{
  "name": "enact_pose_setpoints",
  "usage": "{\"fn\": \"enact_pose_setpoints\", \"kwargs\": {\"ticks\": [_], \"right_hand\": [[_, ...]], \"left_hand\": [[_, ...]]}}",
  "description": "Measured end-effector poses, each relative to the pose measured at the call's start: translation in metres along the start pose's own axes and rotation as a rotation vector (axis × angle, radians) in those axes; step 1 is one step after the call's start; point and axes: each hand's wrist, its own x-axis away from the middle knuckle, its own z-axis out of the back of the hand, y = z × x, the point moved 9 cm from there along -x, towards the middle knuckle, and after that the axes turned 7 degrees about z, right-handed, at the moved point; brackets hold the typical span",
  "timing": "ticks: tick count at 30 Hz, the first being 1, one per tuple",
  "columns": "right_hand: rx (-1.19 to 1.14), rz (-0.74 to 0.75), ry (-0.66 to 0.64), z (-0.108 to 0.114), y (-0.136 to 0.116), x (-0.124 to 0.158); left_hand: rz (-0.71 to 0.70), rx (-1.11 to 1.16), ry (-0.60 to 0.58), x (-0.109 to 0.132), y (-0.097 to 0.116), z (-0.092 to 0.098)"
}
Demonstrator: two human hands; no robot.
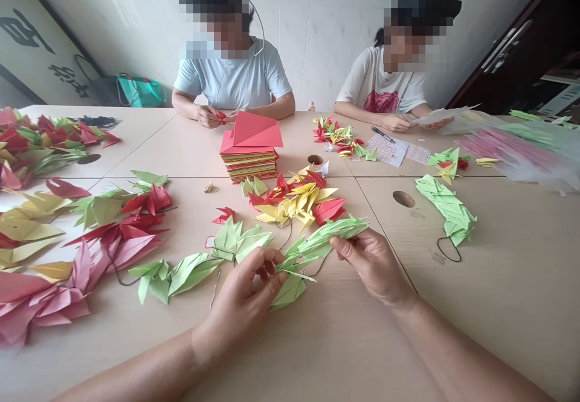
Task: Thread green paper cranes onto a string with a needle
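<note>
The green paper bunch point(333, 236) hangs between the two grips, just above the tabletop point(344, 353). The left grip point(254, 284) pinches its lower end between thumb and fingers; the right grip point(374, 263) grasps the opposite end, thumb along the near side. Holding both ends probably steadies the layered folds and stops them fanning apart. A dark cord point(312, 278) shows below the bunch, between the grips; where it fastens cannot be told.

Left of the left grip, green folded pieces point(193, 275) lie in a row with a black cord among them, perhaps spread out so they do not tangle. Beyond the grips, a red and yellow heap point(301, 199) sits within easy reach, and behind it to the left rises a squared paper stack point(249, 166), likely piled to save room. Well to the right of the right grip, a compact green bundle point(446, 208) lies apart, its cord loop trailing towards the near edge.
</note>
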Motion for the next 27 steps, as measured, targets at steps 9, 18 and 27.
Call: {"fn": "enact_pose_setpoints", "kwargs": {"ticks": [9, 18, 27], "right_hand": [[-0.047, -0.077, -0.142, -0.023, 0.005, 0.008], [-0.083, -0.14, -0.283, -0.046, 0.009, 0.024], [0.017, -0.106, -0.393, -0.065, 0.0, 0.04]], "left_hand": [[0.03, 0.108, -0.079, 0.001, -0.002, -0.008], [0.007, 0.313, -0.326, 0.008, 0.004, -0.028], [0.143, 0.488, -0.529, 0.02, 0.008, -0.036]]}}
